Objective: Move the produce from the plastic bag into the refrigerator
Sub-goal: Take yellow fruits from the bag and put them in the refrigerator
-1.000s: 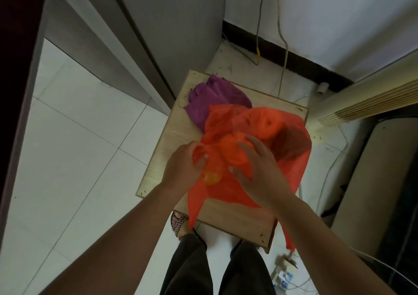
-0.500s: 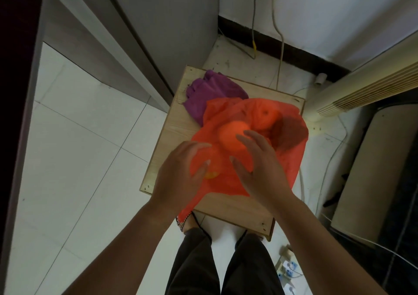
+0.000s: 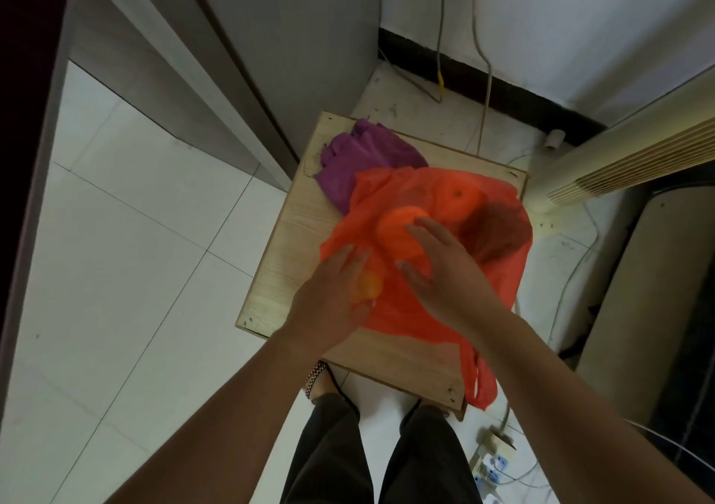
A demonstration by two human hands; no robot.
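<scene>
With both grips released, the left hand (image 3: 332, 298) and right hand (image 3: 449, 279) lay flat on the plastic bag (image 3: 499, 263) on the tabletop (image 3: 294, 240), a round orange (image 3: 394, 233) inside bulging just beyond the right fingertips (image 3: 417, 224).

Wooden stool top (image 3: 282, 271): bare strip along left and near edges; the rest is under the red plastic bag (image 3: 499, 271) and, touching it behind, a purple bag (image 3: 367, 159)
Left: open tiled floor (image 3: 116, 271)
Far left: grey cabinet (image 3: 309, 39) just beside
Right: cream unit (image 3: 626, 147) close; power strip (image 3: 493, 467) on floor
</scene>
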